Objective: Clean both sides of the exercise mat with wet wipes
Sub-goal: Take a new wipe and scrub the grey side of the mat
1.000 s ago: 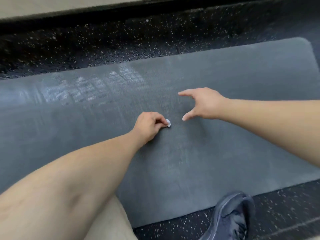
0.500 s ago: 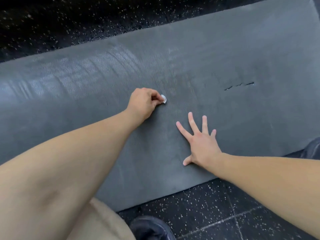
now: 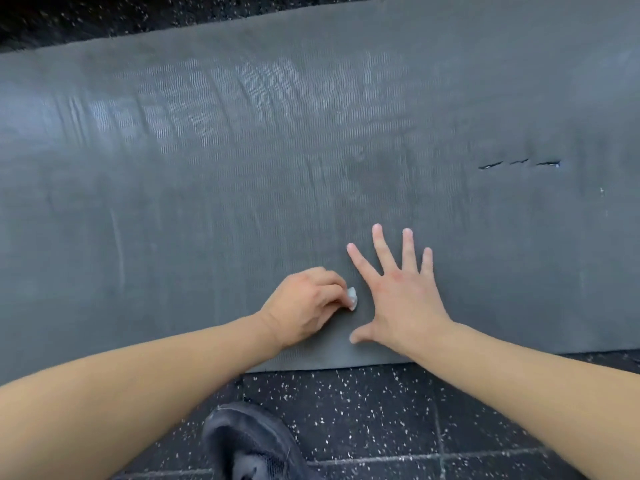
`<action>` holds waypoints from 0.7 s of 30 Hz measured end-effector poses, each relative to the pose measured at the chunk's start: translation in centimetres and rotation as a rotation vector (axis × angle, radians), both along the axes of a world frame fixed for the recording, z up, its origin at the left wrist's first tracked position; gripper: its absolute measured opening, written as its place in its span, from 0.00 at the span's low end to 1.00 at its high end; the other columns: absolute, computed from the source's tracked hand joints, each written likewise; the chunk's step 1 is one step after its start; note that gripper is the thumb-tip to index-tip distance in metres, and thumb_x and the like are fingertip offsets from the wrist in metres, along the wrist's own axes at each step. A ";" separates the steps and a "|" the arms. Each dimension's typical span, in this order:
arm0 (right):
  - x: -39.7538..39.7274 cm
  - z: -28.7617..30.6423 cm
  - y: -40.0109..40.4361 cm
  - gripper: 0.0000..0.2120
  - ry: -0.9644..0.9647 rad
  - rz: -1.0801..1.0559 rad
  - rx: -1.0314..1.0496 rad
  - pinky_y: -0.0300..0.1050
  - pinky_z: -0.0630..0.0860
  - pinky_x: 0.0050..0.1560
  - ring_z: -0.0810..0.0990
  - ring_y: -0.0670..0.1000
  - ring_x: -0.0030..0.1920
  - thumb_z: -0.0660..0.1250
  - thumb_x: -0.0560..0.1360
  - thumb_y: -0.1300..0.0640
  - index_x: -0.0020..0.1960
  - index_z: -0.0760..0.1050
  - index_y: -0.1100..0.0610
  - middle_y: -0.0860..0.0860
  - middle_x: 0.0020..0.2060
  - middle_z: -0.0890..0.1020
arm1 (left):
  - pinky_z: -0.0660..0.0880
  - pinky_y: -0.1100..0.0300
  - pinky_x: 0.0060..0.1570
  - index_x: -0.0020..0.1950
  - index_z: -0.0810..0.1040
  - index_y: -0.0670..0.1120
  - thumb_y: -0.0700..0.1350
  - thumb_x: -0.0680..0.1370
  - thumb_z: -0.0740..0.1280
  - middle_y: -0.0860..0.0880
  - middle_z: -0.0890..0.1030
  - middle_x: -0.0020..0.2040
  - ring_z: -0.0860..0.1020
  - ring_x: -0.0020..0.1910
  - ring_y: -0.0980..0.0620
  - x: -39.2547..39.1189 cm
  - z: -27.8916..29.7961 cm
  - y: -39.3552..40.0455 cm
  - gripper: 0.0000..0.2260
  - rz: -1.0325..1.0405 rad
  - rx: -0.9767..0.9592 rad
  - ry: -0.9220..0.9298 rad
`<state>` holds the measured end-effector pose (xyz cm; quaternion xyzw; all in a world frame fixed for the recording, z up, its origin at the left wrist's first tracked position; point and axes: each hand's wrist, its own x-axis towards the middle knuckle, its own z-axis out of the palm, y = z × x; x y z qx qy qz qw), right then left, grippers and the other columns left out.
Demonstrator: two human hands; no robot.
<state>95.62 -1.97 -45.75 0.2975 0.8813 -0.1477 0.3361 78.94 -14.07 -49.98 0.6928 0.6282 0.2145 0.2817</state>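
Note:
A dark grey exercise mat [image 3: 242,168] lies flat on the floor and fills most of the view. Wet streaks shine on its upper left part. My left hand [image 3: 304,303] grips a small balled-up white wet wipe [image 3: 352,298] and holds it against the mat near the front edge. Just to its right, my right hand [image 3: 403,292] lies flat on the mat with fingers spread. Three short tears [image 3: 519,163] show in the mat at the right.
Black speckled rubber floor tiles [image 3: 363,410] run along the mat's near edge and beyond its far edge [image 3: 104,15]. A dark sneaker [image 3: 252,445] stands on the floor below my hands.
My left hand has drawn the wipe back toward the mat's near edge, next to my right hand. The right hand came down flat on the mat and has stayed pressed there.

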 end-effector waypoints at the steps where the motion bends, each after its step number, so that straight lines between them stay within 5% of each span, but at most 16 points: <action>1: 1.1 -0.1 -0.5 0.68 0.017 0.051 0.000 0.78 0.44 0.77 0.28 0.72 0.79 0.68 0.63 0.19 0.80 0.23 0.41 0.57 0.78 0.22 | 0.77 0.56 0.46 0.50 0.84 0.52 0.43 0.80 0.70 0.55 0.81 0.52 0.77 0.44 0.51 0.9 -0.1 -0.9 0.05 0.015 -0.023 -0.004; 6: 5.9 -1.1 -1.8 0.58 0.176 0.109 -0.029 0.78 0.46 0.78 0.35 0.69 0.82 0.68 0.68 0.22 0.86 0.42 0.42 0.60 0.84 0.34 | 0.79 0.53 0.45 0.53 0.84 0.52 0.44 0.81 0.67 0.54 0.81 0.52 0.78 0.47 0.51 5.2 0.9 -4.2 0.06 -0.230 -0.099 -0.075; 9: 5.7 -0.8 0.0 0.59 0.244 0.062 -0.022 0.77 0.48 0.79 0.36 0.67 0.83 0.70 0.68 0.23 0.85 0.40 0.39 0.58 0.83 0.31 | 0.78 0.55 0.48 0.53 0.84 0.50 0.41 0.80 0.68 0.53 0.81 0.53 0.78 0.48 0.51 3.6 2.3 -1.1 0.06 -0.191 -0.040 -0.095; 14: 1.2 1.0 12.5 0.70 0.134 -0.201 0.065 0.77 0.46 0.79 0.31 0.67 0.82 0.72 0.57 0.18 0.81 0.28 0.35 0.53 0.79 0.22 | 0.79 0.57 0.46 0.47 0.85 0.48 0.43 0.77 0.75 0.53 0.83 0.45 0.81 0.42 0.54 -8.8 4.8 13.3 0.01 0.390 0.224 0.047; 21: -1.1 -0.8 16.0 0.76 0.000 -0.093 0.064 0.81 0.53 0.75 0.31 0.71 0.81 0.75 0.52 0.19 0.79 0.25 0.35 0.51 0.79 0.22 | 0.80 0.60 0.56 0.49 0.87 0.54 0.53 0.75 0.75 0.58 0.85 0.44 0.82 0.47 0.60 -22.8 2.3 29.1 0.06 0.989 0.094 0.107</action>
